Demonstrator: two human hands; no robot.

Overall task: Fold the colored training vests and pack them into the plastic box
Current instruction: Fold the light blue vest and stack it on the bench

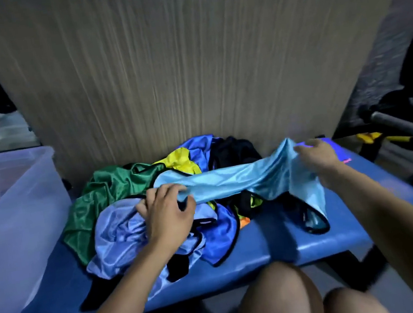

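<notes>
Light blue vest stretched above vest pile on blue bench; pinched by left hand and right hand. Plastic box at left.

My left hand covered part of the pile of vests, hiding what lay beneath. The plastic box ran off the left edge. My right fingertips sank into the light blue vest.

Single head-worn wide-angle view, looking forward and down from close above the blue padded counter, tall beige ribbed panel filling the background
</notes>
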